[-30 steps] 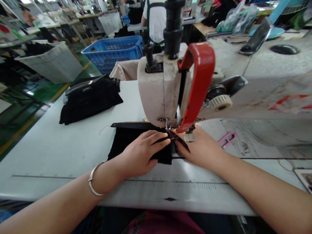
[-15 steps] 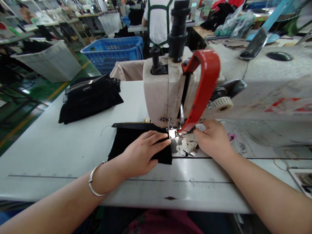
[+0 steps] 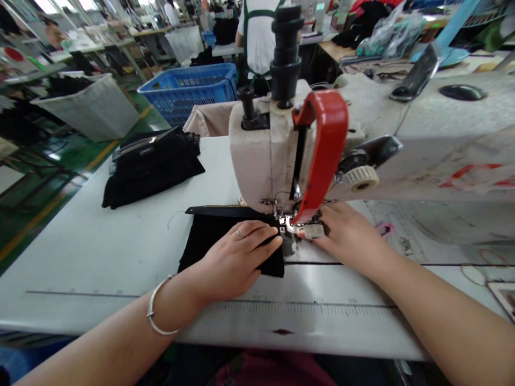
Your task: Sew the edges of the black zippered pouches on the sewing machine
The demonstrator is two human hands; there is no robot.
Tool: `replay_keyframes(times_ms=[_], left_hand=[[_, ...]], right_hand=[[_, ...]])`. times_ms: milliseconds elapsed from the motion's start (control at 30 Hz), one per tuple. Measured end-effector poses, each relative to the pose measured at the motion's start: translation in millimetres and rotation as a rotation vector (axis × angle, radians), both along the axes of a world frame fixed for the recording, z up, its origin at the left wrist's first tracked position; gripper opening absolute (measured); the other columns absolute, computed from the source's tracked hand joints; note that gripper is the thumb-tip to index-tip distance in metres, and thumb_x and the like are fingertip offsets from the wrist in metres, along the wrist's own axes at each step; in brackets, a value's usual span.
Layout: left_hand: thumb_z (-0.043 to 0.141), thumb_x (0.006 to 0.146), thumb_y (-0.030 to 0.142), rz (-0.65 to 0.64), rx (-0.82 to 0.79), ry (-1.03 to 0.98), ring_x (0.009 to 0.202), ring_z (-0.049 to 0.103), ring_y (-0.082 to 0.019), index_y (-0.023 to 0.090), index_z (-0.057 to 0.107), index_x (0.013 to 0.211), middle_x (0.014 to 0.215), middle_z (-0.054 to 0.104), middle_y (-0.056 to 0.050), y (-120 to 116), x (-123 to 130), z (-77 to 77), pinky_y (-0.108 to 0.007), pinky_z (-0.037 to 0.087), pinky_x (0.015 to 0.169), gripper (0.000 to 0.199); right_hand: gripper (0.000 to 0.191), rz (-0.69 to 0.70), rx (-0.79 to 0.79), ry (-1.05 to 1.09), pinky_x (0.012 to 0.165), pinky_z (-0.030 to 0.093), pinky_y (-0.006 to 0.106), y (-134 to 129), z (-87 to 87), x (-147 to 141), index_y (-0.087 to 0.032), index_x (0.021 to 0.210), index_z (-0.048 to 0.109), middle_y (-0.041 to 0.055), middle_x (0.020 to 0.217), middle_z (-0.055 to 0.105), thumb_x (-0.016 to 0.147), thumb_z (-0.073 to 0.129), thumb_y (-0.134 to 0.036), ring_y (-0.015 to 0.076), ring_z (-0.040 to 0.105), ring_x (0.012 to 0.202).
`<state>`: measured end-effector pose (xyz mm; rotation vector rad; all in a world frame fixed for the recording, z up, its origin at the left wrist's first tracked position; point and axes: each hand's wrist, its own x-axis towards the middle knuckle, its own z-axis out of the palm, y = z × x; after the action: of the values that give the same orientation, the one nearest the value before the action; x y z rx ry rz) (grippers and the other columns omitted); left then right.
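A piece of black fabric [image 3: 205, 236] with a zipper [image 3: 217, 207] along its far edge lies flat on the sewing machine bed, its right edge at the presser foot [image 3: 285, 224]. My left hand [image 3: 241, 254] rests on it, fingers stretched out and tips close to the foot. Just right of the foot, my right hand [image 3: 348, 233] has its fingers closed about a small metal guide [image 3: 314, 231]; some fingertips are hidden behind the machine parts. The sewing machine head [image 3: 257, 155], with a red curved guard [image 3: 333, 128], stands over the fabric.
Black zippered pieces [image 3: 155, 166] are stacked at the table's [image 3: 100, 241] left. Beyond are a blue crate [image 3: 189, 88], a white bin [image 3: 96, 107] and a person in a white top [image 3: 259, 43]. A printed ruler [image 3: 314, 308] runs along the front edge.
My right hand has moved left, closer to the presser foot, and the metal guide has swung up beside it. My left hand and the fabric stay nearly in place. The view has shifted slightly.
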<state>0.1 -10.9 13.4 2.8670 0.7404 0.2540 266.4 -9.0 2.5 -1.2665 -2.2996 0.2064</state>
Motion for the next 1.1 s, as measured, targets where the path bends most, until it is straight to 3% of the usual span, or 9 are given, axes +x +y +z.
replay_keyframes(times_ms=[67, 167, 333, 533, 667, 1100], left_hand=[[0.050, 0.077, 0.009, -0.028, 0.034, 0.016, 0.125, 0.046, -0.029, 0.009, 0.048, 0.135, 0.135, 0.053, -0.015, -2, 1, -0.8, -0.050, 0.043, 0.108, 0.058], [0.051, 0.078, 0.009, -0.045, 0.058, -0.001, 0.125, 0.048, -0.029, 0.008, 0.049, 0.133, 0.134, 0.053, -0.015, -3, 0, -3.3, -0.047, 0.044, 0.109, 0.055], [0.053, 0.079, 0.010, -0.012, 0.038, -0.063, 0.130, 0.045, -0.029, 0.011, 0.052, 0.130, 0.132, 0.053, -0.015, -4, -2, -7.7, -0.048, 0.045, 0.108, 0.051], [0.053, 0.076, 0.008, 0.026, -0.016, -0.068, 0.130, 0.046, -0.028, 0.014, 0.055, 0.127, 0.133, 0.053, -0.014, -3, -1, -7.4, -0.049, 0.047, 0.106, 0.052], [0.054, 0.075, 0.008, 0.048, -0.046, -0.076, 0.128, 0.048, -0.028, 0.016, 0.057, 0.127, 0.134, 0.053, -0.013, 2, 0, -7.4, -0.049, 0.047, 0.105, 0.053], [0.060, 0.080, 0.014, 0.043, 0.041, -0.106, 0.125, 0.050, -0.029, 0.015, 0.059, 0.125, 0.131, 0.056, -0.012, 18, -1, -13.0, -0.047, 0.045, 0.108, 0.045]], right_hand=[[0.014, 0.070, 0.096, -0.034, 0.081, 0.047, 0.040, -4, -0.6, -9, -0.015, 0.097, 0.065, 0.0111, 0.096, 0.067, 0.093, 0.057, -0.026, 0.0253, 0.060, 0.092], [0.024, 0.203, 0.112, -0.092, 0.082, 0.045, 0.039, -13, 0.0, -18, -0.018, 0.109, 0.066, 0.0097, 0.104, 0.067, 0.093, 0.049, -0.013, 0.0244, 0.058, 0.096], [0.035, 0.137, 0.062, -0.219, 0.080, 0.042, 0.042, -21, -5.3, -26, -0.019, 0.121, 0.061, 0.0091, 0.111, 0.066, 0.089, 0.051, -0.013, 0.0274, 0.055, 0.096], [0.031, 0.120, -0.031, -0.236, 0.078, 0.038, 0.041, -20, -2.9, -31, -0.018, 0.118, 0.061, 0.0082, 0.102, 0.067, 0.090, 0.048, -0.014, 0.0265, 0.055, 0.093], [0.020, 0.118, -0.083, -0.233, 0.078, 0.037, 0.039, -17, 0.8, -35, -0.017, 0.101, 0.063, 0.0078, 0.092, 0.066, 0.089, 0.047, -0.015, 0.0251, 0.055, 0.092], [0.018, 0.128, -0.040, -0.184, 0.086, 0.042, 0.043, -14, 0.1, -32, -0.017, 0.088, 0.064, 0.0094, 0.097, 0.067, 0.089, 0.047, -0.013, 0.0270, 0.057, 0.097]])
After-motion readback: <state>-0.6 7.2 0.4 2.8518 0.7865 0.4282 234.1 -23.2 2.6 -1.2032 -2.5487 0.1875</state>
